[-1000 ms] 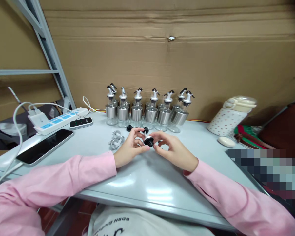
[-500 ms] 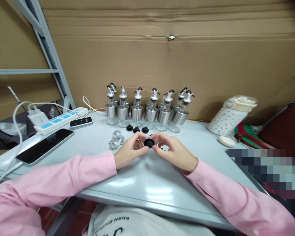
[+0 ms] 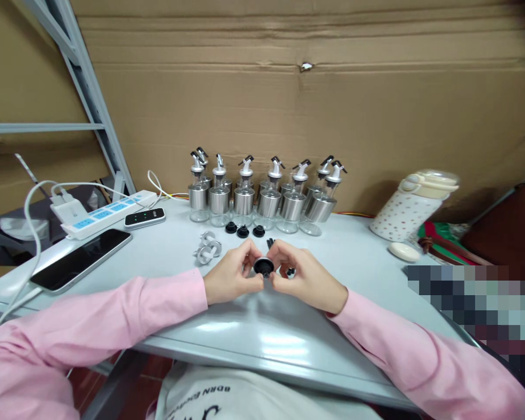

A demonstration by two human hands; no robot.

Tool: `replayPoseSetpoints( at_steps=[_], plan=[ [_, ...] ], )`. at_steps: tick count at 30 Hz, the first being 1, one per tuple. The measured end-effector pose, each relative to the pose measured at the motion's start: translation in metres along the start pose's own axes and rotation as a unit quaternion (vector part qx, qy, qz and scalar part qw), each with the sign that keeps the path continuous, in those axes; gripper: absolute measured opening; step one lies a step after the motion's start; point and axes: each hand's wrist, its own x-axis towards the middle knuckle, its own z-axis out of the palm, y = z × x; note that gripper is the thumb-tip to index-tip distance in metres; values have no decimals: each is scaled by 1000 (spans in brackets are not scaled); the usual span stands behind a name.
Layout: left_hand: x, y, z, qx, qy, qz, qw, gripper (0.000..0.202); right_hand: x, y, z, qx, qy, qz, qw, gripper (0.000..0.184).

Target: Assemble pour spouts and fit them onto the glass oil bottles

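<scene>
Between my two hands is a round black bottle stopper with a silver rim [image 3: 263, 266], its ribbed black side facing me. My left hand [image 3: 231, 274] pinches its left edge with thumb and fingers. On the other side, my right hand [image 3: 310, 274] grips it the same way, fingertips near its lower tip. Just beyond the hands, several black stoppers [image 3: 242, 231] lie on the grey table [image 3: 245, 338]. Grey-white pourer spout parts [image 3: 207, 249] are grouped left of them. Small black pieces [image 3: 270, 242] show behind my right hand, partly hidden by it.
Several glass-and-steel oil bottles [image 3: 244, 201] with pourer tops stand in rows at the back. To the left are a phone [image 3: 81, 261], a power strip [image 3: 109, 216] and a small black device [image 3: 144, 218]. A dotted flask [image 3: 406, 210] and a white oval object [image 3: 403, 252] sit right.
Both hands have drawn the stopper slightly toward me and tilted it, so its black underside shows more. The small black pieces behind my right hand are more visible.
</scene>
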Motion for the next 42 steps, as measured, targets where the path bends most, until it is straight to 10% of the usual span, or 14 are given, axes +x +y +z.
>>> replayPoseSetpoints(
  at_steps=[28,35,42],
  plan=[
    [5,-15,-3,8,31,163,986,29,4,10,-3,-35,72,-102,992,21],
    [2,-7,-4,68,5,191,979,30,6,11,-22,-68,-1,-163,984,21],
    [3,-5,-4,125,-7,143,982,23,11,41,-42,-295,59,-69,951,15]
  ],
)
